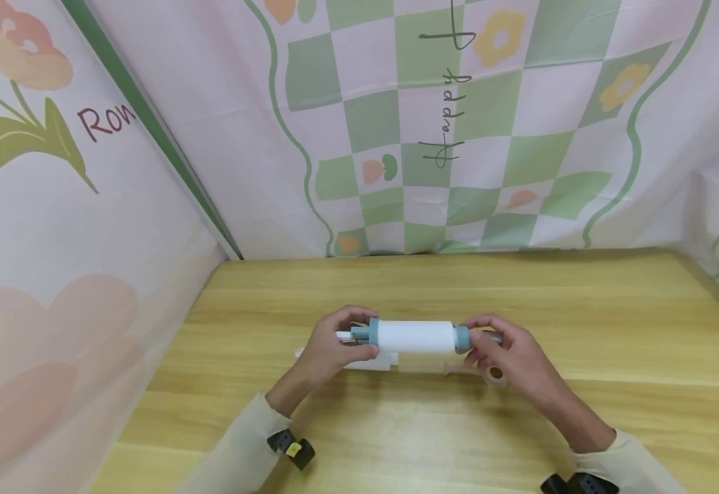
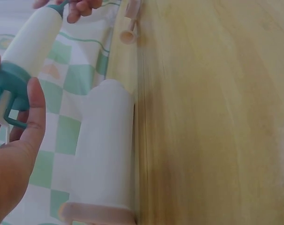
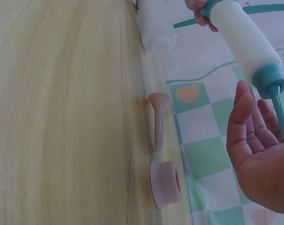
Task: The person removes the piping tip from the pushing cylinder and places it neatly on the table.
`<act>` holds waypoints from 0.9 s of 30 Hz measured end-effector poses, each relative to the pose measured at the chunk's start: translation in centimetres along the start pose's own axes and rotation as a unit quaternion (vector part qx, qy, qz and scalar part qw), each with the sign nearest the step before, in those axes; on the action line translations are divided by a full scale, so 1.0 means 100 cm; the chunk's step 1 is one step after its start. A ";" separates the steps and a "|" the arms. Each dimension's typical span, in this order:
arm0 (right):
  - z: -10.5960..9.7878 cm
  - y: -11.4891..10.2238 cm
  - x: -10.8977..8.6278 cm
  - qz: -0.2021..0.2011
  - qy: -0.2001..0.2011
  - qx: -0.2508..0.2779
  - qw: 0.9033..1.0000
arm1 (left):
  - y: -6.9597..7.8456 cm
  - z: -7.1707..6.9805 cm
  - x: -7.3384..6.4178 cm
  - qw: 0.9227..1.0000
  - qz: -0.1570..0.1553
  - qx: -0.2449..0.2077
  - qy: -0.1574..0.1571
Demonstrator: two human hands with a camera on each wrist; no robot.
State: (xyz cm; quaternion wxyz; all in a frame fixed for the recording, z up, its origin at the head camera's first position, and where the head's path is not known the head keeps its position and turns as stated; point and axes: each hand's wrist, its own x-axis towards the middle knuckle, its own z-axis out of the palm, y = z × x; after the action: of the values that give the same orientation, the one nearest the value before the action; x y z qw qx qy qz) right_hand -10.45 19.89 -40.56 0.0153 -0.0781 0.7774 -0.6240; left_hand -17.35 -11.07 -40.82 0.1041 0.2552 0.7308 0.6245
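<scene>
A dessert-decorating syringe with a white barrel (image 1: 415,336), teal ends and a narrow teal nozzle (image 3: 279,110) is held level above the table. My left hand (image 1: 330,344) grips its teal collar (image 2: 13,82) at the plunger end, thumb on the near side. At the other end, my right hand (image 1: 510,357) holds the teal cap (image 3: 267,79) between thumb and fingers, the nozzle pointing into the palm. Beneath lies a second, whitish barrel (image 2: 104,145) with a pink collar (image 2: 97,213). A pink nozzle (image 3: 159,117) and a pink ring (image 3: 165,184) lie beside it.
The parts lie in a row on a wood-grain table (image 1: 396,432). A green-and-white checked cloth (image 1: 427,123) hangs behind the table's far edge. Another printed cloth (image 1: 57,240) hangs at the left side.
</scene>
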 end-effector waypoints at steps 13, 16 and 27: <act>0.001 -0.001 0.001 -0.041 0.004 -0.028 0.999 | 0.000 0.001 -0.003 1.000 -0.005 0.000 0.004; 0.001 0.000 0.001 -0.050 0.001 -0.022 0.998 | 0.001 0.001 -0.004 1.000 -0.008 -0.001 0.004; -0.001 -0.002 0.002 -0.040 -0.028 0.009 0.999 | 0.001 0.001 -0.005 1.000 -0.012 0.003 0.011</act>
State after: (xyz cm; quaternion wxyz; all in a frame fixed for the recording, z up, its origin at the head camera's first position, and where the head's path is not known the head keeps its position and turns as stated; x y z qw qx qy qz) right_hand -10.59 19.88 -40.32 0.0133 -0.1263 0.7673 -0.6286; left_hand -16.87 -11.26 -40.83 0.1027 0.2393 0.7367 0.6241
